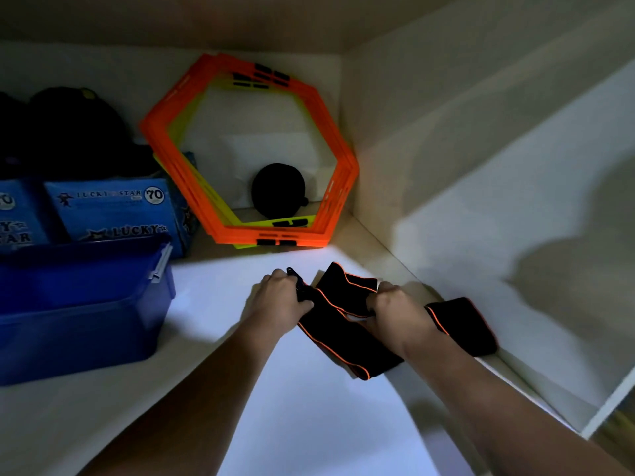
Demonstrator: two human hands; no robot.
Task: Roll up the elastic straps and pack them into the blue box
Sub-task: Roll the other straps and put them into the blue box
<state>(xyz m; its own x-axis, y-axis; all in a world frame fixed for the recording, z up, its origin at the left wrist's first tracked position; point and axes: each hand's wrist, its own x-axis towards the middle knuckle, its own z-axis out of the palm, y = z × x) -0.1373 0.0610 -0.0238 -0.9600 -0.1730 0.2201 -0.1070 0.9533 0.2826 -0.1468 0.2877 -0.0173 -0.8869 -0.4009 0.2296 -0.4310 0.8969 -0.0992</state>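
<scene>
A black elastic strap with orange edging [338, 333] lies crumpled on the white shelf, near the right wall. My left hand [280, 298] grips its dark end piece, fingers curled over it. My right hand [395, 309] grips a fold of the same strap a little to the right. A second piece of black strap with orange trim [464, 324] lies flat beyond my right wrist; whether it is joined to the first is hidden by my hand. The blue box [82, 314] stands open at the left, its inside dark.
Orange and yellow hexagonal rings [254, 156] lean in the back corner with a black ball-like thing [278, 192] behind them. Blue Lucky Star cartons [113, 211] and dark bags [68, 132] sit behind the blue box. The cupboard wall [481, 166] runs close on the right.
</scene>
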